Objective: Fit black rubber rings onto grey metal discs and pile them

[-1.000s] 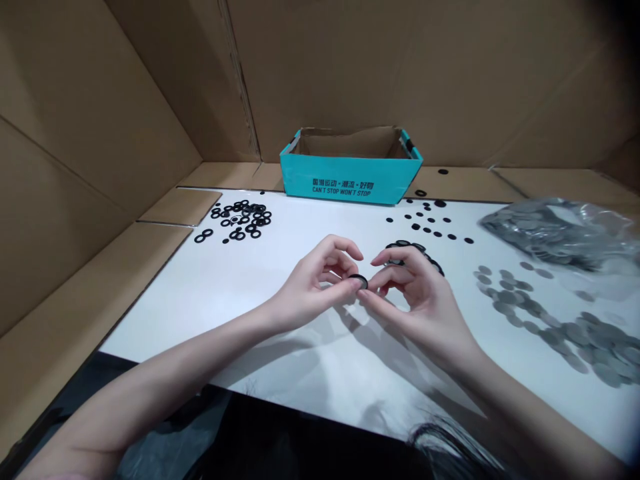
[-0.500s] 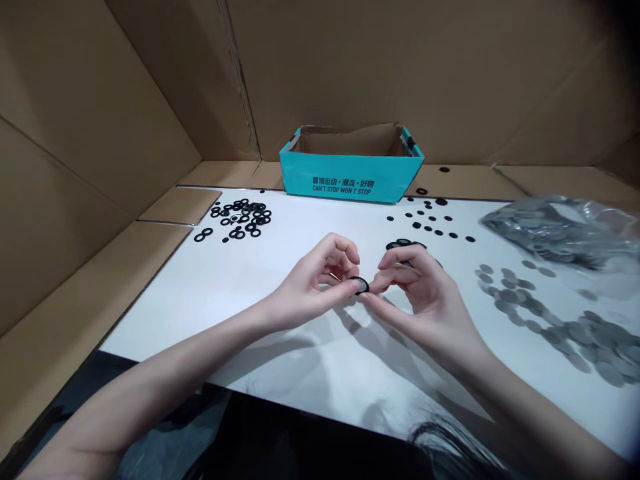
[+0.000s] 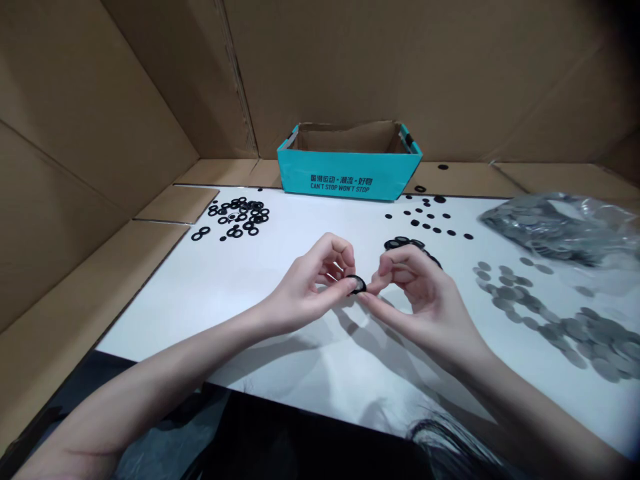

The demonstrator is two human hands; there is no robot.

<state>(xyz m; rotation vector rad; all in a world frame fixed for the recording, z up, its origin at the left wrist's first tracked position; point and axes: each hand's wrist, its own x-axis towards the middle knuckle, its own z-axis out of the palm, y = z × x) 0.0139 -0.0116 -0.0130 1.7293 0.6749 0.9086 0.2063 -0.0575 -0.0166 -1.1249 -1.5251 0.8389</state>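
Observation:
Between my two hands, just above the white tabletop, is a small black ring with a grey disc in it (image 3: 358, 285). My left hand (image 3: 327, 277) pinches its left side between thumb and fingers. At its right edge, the thumb and a fingertip of my right hand (image 3: 417, 287) close on the rim. Behind my right hand lies a cluster of black rings with grey discs (image 3: 400, 243), partly covered by the fingers. Loose grey discs (image 3: 595, 340) are spread on the right of the table, and a pile of black rings (image 3: 240, 215) lies on the left.
A turquoise open box (image 3: 350, 175) stands at the back edge. Small black discs (image 3: 437, 230) are scattered right of it. A clear plastic bag of grey discs (image 3: 560, 227) lies at the right. Cardboard walls (image 3: 430, 73) enclose the back and left of the white table (image 3: 200, 300).
Both hands keep hold of the ring in almost the same place. My fingers have shifted only slightly, and the whole view has moved a little.

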